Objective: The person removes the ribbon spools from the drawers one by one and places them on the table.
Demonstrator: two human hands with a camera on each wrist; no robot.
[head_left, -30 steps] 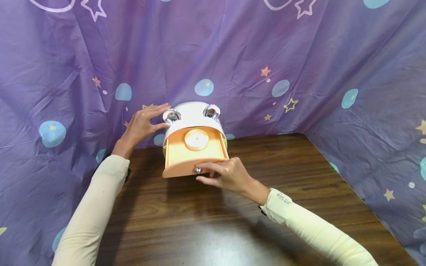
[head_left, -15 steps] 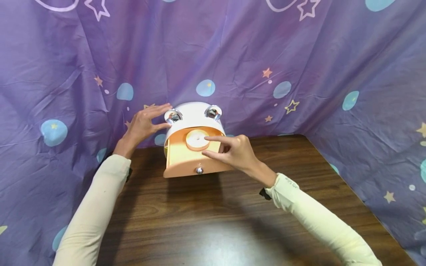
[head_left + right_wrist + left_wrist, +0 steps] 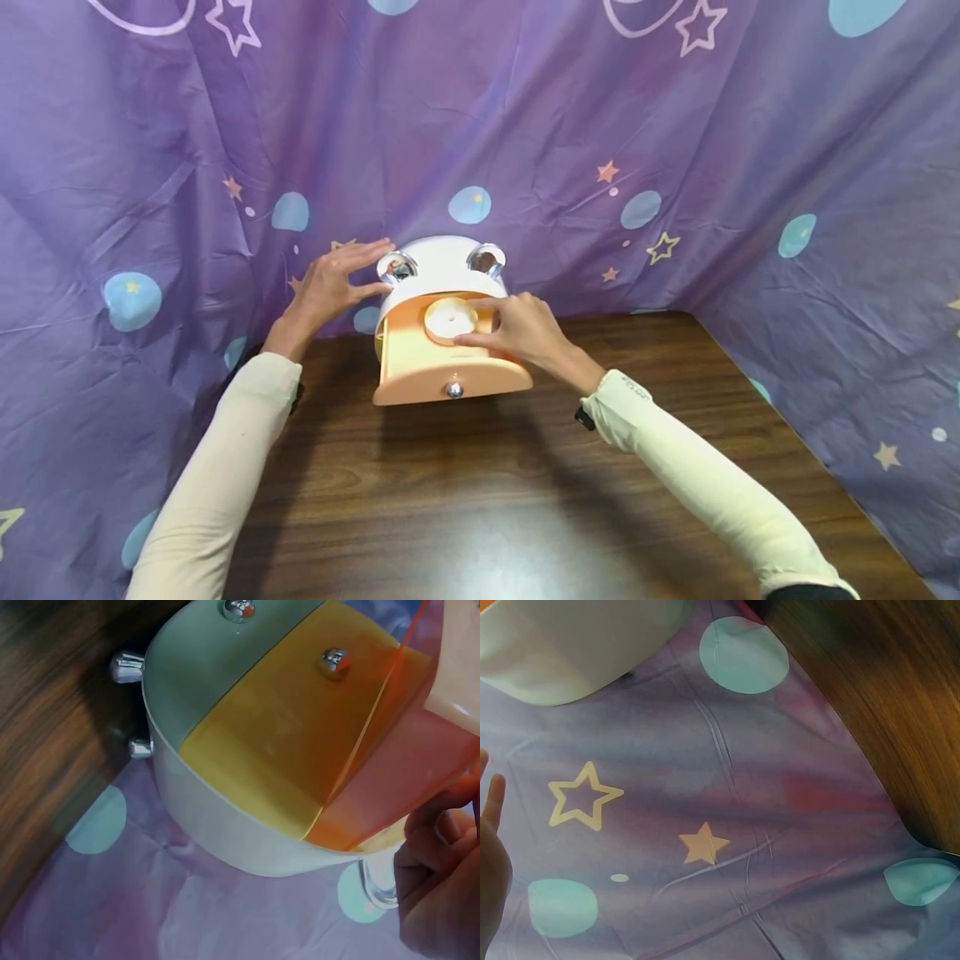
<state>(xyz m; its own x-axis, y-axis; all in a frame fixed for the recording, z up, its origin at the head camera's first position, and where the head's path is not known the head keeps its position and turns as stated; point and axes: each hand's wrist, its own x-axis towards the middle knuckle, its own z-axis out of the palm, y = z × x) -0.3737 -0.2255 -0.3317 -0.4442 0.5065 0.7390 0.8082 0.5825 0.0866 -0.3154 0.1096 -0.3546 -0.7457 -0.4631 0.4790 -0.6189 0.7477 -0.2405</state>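
Note:
A small white drawer cabinet (image 3: 442, 267) with two round silver ears stands at the back of the table. Its top orange drawer (image 3: 420, 385) is pulled out and shows a silver knob. Inside lies a round pale disc (image 3: 450, 322) with a small central hole. My right hand (image 3: 525, 329) reaches over the drawer's right side, thumb and finger pinching the disc's edge. At the left ear, my left hand (image 3: 330, 279) holds the cabinet between thumb and fingertips. In the right wrist view my right fingers (image 3: 439, 855) are curled; the disc is out of that view.
Below the orange drawer, the yellow drawer (image 3: 277, 697) and green drawer (image 3: 202, 660) are pushed in, each with a silver knob. A purple patterned cloth (image 3: 570, 167) hangs close behind the cabinet. The brown wooden table (image 3: 450, 483) extends toward me.
My right hand has let go of the drawer knob, risen over the open drawer and closed its thumb and finger around the disc. The left hand stays at the cabinet's ear.

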